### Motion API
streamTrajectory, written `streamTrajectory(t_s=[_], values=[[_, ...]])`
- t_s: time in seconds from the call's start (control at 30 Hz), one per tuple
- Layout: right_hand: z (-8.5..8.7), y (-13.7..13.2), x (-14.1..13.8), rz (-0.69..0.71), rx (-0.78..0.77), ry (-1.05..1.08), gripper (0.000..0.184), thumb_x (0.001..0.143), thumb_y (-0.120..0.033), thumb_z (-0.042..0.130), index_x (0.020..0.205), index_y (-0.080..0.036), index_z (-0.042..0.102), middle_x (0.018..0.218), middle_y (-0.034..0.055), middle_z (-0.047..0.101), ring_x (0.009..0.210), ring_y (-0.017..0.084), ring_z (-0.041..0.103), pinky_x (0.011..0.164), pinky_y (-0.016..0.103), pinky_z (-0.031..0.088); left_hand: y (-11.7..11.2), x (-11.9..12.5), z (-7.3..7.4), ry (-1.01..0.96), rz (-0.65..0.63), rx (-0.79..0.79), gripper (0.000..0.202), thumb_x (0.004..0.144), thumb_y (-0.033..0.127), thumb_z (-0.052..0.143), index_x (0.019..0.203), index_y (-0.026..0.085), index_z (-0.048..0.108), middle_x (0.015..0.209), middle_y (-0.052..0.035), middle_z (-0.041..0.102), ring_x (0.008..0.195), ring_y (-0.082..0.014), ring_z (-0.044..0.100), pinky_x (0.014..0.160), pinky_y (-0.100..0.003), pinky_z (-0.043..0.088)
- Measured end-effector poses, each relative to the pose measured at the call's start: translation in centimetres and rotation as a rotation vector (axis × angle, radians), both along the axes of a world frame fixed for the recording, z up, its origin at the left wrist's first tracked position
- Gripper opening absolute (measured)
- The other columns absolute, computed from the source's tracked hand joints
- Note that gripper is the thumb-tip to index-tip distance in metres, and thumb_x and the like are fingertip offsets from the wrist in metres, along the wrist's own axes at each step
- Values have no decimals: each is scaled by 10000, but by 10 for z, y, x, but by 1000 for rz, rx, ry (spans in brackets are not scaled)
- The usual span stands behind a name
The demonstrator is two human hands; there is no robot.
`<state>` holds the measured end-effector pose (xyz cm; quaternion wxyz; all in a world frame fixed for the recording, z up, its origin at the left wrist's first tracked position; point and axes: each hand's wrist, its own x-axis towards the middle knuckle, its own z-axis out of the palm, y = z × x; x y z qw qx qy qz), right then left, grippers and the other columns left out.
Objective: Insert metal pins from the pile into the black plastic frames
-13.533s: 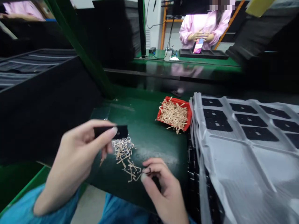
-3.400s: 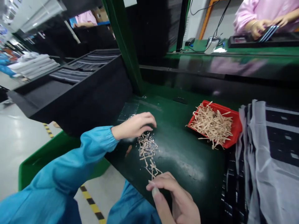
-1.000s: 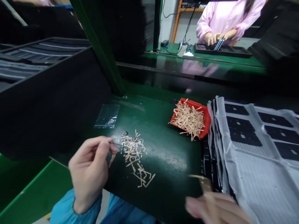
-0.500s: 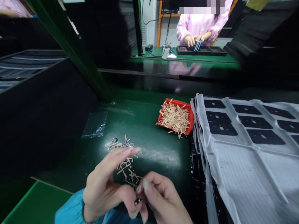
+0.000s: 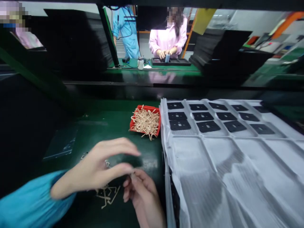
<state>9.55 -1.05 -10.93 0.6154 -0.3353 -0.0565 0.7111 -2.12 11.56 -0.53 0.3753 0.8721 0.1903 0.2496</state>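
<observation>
My left hand (image 5: 102,166) is in a blue sleeve, its fingers stretched forward and the thumb apart from them. The thumb tip meets the fingertips of my right hand (image 5: 143,193). That right hand is closed in a pinch; whatever lies between its fingers is too small and blurred to name. Under and beside my left hand, thin tan strips (image 5: 108,194) and small metallic-looking pieces (image 5: 107,163) lie scattered on the green work surface (image 5: 99,122). My left hand hides part of them.
A red bin (image 5: 160,122) heaped with tan strips (image 5: 145,121) stands ahead. To the right, a white compartmented tray (image 5: 190,164) holds several flat black plates (image 5: 208,126) in its far rows. A clear plastic bag (image 5: 60,144) lies left. Across the bench, a person in pink (image 5: 166,39) handles thin pieces.
The view has swung right, bringing in more of the white tray. My left fingers and thumb have moved wider apart. The small black part seen earlier between my hands no longer shows.
</observation>
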Motion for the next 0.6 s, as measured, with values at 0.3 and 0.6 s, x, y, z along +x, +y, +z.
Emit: streamTrajectory(t_s=[0.3,0.6], values=[[-14,-12,-9,-97,82,-20,622,569,-650,973,849,-180,678,624,-20,701,456,80,592,485,202,443,25,317,39,343,-170,494,342,1004,409,704,1214,139,709,1396,-147,646,1260,-320,643,1055,-525,543],[-21,-21,-7,-144,126,17,451,655,-516,959,975,-269,760,911,7,820,755,185,775,612,272,584,9,352,23,419,8,512,390,1020,376,689,1356,183,641,1440,-130,624,1251,-308,649,1035,-539,566]])
